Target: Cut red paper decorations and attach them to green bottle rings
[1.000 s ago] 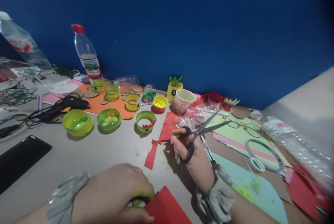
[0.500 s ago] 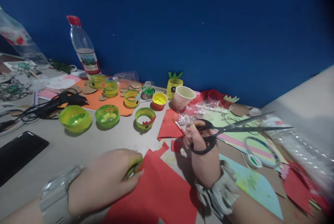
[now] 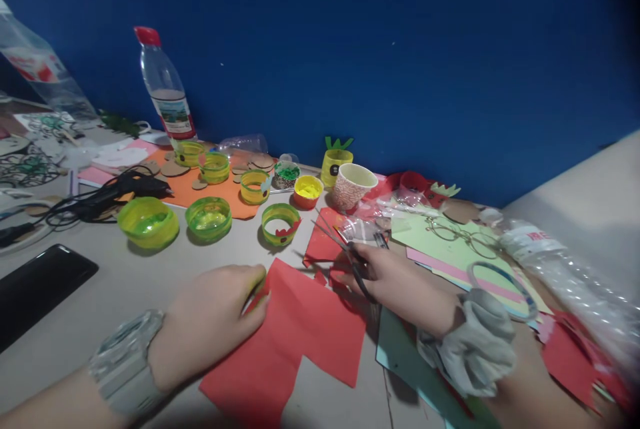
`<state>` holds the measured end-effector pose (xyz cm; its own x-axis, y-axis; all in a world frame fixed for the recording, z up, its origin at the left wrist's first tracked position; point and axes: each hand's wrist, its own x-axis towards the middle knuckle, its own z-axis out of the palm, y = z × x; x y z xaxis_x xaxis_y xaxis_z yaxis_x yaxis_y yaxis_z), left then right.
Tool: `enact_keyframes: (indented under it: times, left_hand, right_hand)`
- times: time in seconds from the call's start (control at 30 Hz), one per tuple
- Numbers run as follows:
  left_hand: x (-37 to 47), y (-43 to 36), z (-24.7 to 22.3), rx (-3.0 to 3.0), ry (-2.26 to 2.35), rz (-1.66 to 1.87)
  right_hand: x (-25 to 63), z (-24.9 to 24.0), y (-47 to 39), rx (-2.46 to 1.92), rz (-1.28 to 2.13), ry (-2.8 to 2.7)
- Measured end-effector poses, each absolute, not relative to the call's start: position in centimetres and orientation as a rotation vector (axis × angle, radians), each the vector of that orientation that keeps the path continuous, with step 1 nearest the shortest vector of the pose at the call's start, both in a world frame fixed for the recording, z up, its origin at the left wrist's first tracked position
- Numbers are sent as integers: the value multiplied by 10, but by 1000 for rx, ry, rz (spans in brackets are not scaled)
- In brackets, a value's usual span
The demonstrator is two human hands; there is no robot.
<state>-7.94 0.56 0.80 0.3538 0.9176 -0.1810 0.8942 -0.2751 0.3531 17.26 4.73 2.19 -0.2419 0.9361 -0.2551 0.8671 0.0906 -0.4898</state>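
My left hand (image 3: 210, 306), with a grey watch (image 3: 127, 359) on its wrist, pinches the upper left edge of a sheet of red paper (image 3: 295, 329). The sheet lies in front of me and has a notch in its lower edge. My right hand (image 3: 390, 276), a grey scrunchie (image 3: 473, 342) on its wrist, has its fingers around black-handled scissors (image 3: 357, 269). The blades point up and left, apart from each other, above a red paper scrap (image 3: 323, 237). The scissors do not touch the sheet in my left hand.
Yellow-green painted bowls (image 3: 149, 224) and rings (image 3: 280, 224) stand behind my left hand. Nearby are a cup of yellow paint (image 3: 307, 189), a patterned paper cup (image 3: 353, 186) and a phone (image 3: 47, 296). A glue gun (image 3: 135, 186) lies left; a plastic bottle (image 3: 575, 282) lies right.
My right hand has turned the scissors from pointing right to pointing up and left, and lowered toward the paper. My left hand has shifted slightly up with the red sheet.
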Motion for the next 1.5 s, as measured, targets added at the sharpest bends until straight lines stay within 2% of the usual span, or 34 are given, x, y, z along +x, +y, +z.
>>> enact_keyframes:
  times: [0.13, 0.33, 0.5, 0.73, 0.8, 0.9, 1.03, 1.37, 1.5]
  left_hand:
    - [-83, 12, 0, 2292, 1628, 254]
    - [-82, 21, -8, 2415, 1290, 374]
    - [-84, 27, -14, 2341, 1477, 501]
    - [-81, 25, -6, 2330, 1500, 633]
    - [-71, 15, 3, 2192, 1385, 735]
    - [-54, -2, 10, 1803, 1280, 705]
    - [-42, -13, 6, 1762, 1240, 821]
    - [-57, -10, -11, 1898, 1273, 729]
    - [-55, -8, -14, 1977, 1260, 738]
  right_hand:
    - [171, 27, 45, -1951, 709, -2306]
    - [168, 23, 43, -1952, 691, -2323]
    - [171, 19, 43, -1876, 723, -2278]
    - [171, 23, 42, -1602, 861, -2147]
    - [165, 23, 37, -1472, 904, -2106]
    - [150, 20, 25, -1241, 1015, -1984]
    - [132, 7, 10, -1055, 1267, -1790]
    - [119, -24, 2, -1163, 1257, -1662]
    - [119, -26, 4, -1150, 1390, -1636]
